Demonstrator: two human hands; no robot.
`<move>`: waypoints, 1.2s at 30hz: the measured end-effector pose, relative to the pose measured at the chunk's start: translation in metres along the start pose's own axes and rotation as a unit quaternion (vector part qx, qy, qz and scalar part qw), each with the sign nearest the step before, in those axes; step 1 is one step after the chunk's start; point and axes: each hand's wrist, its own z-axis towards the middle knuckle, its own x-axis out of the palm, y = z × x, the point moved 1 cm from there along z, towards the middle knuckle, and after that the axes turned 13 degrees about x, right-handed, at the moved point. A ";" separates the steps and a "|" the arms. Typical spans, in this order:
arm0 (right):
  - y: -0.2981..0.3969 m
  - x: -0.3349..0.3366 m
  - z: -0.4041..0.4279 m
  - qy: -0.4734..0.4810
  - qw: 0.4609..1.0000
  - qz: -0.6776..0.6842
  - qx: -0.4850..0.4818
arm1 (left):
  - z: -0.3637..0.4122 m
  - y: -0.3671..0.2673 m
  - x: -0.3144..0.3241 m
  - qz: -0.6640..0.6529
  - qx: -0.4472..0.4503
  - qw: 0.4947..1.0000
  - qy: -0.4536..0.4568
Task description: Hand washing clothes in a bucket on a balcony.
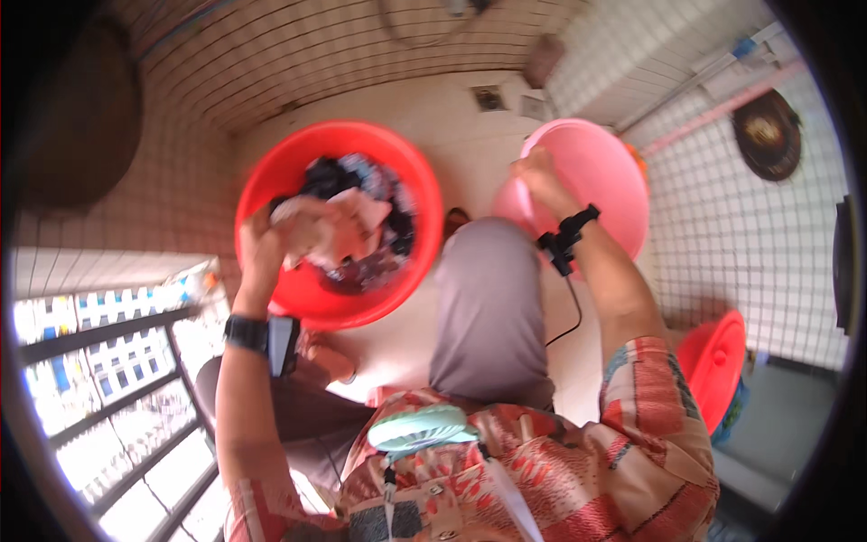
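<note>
My left hand (261,244) grips the edge of a bunched pale pink cloth (332,227) over a large red plastic basin (420,271). Dark and patterned clothes (369,267) lie inside the basin, partly hidden under that cloth. On the other side of my knee, a pink plastic bucket (613,176) stands with its mouth toward me. The fingers of my right hand (540,177) are closed on the bucket's left rim, blurred. No contents show in the visible part of the bucket; my forearm covers some of it.
Another red plastic basin (711,366) leans by the tiled wall at right. A floor drain (489,99) lies beyond the bucket. A wok-like dark pan (767,135) hangs on the right wall. Window railings (108,332) border the left. A mint neck-hung fan (420,428) rests on my chest.
</note>
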 end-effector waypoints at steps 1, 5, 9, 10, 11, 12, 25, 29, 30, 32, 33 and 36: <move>0.021 0.008 0.003 0.035 0.999 0.007 -0.010 | -0.001 0.011 -0.012 -0.009 -0.018 1.000 -0.013; 0.066 0.013 0.018 0.039 0.991 -0.103 -0.081 | 0.001 -0.027 -0.015 -0.156 -0.060 0.985 -0.038; 0.171 -0.011 -0.020 0.132 0.942 -0.286 -0.116 | -0.005 -0.016 -0.020 -0.053 -0.040 0.997 0.033; 0.205 -0.014 -0.043 0.217 0.952 -0.210 -0.054 | -0.009 0.003 -0.023 0.018 0.029 0.999 0.038; 0.233 -0.018 -0.074 0.272 0.948 -0.146 -0.076 | -0.012 0.004 -0.025 0.017 0.026 0.999 0.031; 0.258 -0.021 -0.108 0.322 0.939 -0.081 -0.096 | -0.013 0.001 -0.023 0.040 0.041 0.998 0.036; 0.246 0.100 -0.173 0.431 0.887 0.070 -0.153 | -0.024 -0.057 -0.049 -0.356 0.053 0.933 0.007; 0.188 0.122 -0.185 0.462 0.873 0.007 -0.153 | -0.033 -0.060 -0.049 -0.354 0.042 0.934 0.018; 0.181 0.126 -0.181 0.468 0.870 0.009 -0.154 | -0.034 -0.057 -0.049 -0.355 0.046 0.934 0.010; 0.164 0.121 -0.168 0.438 0.898 -0.009 -0.032 | -0.035 -0.050 -0.046 -0.354 0.047 0.934 0.007; 0.160 0.118 -0.156 0.440 0.898 -0.005 -0.029 | -0.035 -0.043 -0.047 -0.313 0.014 0.949 -0.019; 0.167 0.105 -0.116 0.440 0.877 0.192 -0.002 | -0.034 -0.015 -0.048 -0.207 -0.034 0.976 -0.060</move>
